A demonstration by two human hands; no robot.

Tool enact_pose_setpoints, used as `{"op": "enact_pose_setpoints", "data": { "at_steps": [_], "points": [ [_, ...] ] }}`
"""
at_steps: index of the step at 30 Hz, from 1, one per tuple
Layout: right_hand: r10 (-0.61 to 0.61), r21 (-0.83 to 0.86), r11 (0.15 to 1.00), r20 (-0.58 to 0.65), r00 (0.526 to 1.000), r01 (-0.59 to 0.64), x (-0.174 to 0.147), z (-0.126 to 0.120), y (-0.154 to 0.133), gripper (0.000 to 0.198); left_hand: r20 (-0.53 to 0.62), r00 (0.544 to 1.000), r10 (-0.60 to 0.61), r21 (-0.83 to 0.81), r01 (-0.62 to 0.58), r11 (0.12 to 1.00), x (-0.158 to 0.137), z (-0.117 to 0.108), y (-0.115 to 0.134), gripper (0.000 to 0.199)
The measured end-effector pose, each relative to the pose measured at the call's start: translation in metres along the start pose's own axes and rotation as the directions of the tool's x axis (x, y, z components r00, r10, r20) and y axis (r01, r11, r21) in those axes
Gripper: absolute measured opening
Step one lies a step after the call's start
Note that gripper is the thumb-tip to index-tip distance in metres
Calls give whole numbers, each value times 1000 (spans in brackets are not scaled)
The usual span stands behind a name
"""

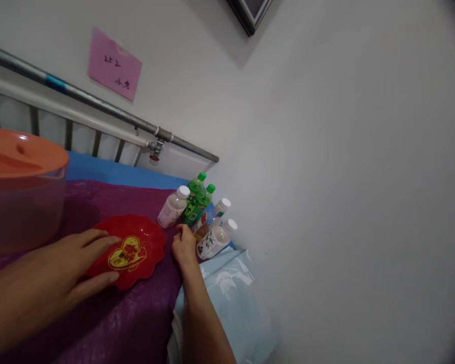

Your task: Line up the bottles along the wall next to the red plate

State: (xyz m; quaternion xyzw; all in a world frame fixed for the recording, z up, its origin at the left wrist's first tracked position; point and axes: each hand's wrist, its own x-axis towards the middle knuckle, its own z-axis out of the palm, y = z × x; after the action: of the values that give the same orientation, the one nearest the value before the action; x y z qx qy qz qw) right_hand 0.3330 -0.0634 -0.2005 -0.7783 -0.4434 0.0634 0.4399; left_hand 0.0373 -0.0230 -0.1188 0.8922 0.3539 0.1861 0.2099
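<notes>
Here, left hand (76, 263) flat, open on red plate (144, 242), right hand (184, 247) gripping tilted bottle (212, 241), cap up-right

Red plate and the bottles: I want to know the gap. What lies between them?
In the head view, the right hand sits between the red plate and the bottles, on the purple cloth.

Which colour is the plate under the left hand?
Red, with a gold heart motif: the plate, seen in the head view.

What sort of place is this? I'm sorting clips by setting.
Probably a bedroom or dormitory corner: a metal bed rail along a white wall, purple cloth and blue sheet over it, a pink handwritten note stuck up, drink bottles by the wall.
</notes>
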Motion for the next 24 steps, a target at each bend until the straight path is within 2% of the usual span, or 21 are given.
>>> {"op": "enact_pose_setpoints", "data": {
  "at_steps": [3, 6, 12, 15, 21, 24],
  "points": [
    [-36, -4, 999, -10, 999, 36, -3, -6, -10, 26, 100, 995, 8, 103, -18, 995, -1, -3, 8, 46],
    [-106, 31, 994, -9, 994, 106, -7, -9, -24, 24, 132, 991, -25, 92, 13, 996, -3, -3, 12, 43],
    [-231, 122, 970, 165, 959, 212, -18, 2, -46, 26, 203, 975, -94, 14, 93, 996, 2, -11, 19, 52],
    [-205, 115, 976, 186, 961, 186, -13, 6, -45, 29, 216, 972, -96, 13, 95, 995, 2, -10, 20, 52],
    [-105, 107, 990, 174, 979, 87, 3, 10, -38, 32, 174, 979, -110, 24, 107, 994, -1, 8, 9, 52],
    [-76, 108, 993, 183, 980, 57, 11, 15, -36, 33, 192, 972, -133, 43, 127, 991, 1, 4, 12, 56]
  ]
}}
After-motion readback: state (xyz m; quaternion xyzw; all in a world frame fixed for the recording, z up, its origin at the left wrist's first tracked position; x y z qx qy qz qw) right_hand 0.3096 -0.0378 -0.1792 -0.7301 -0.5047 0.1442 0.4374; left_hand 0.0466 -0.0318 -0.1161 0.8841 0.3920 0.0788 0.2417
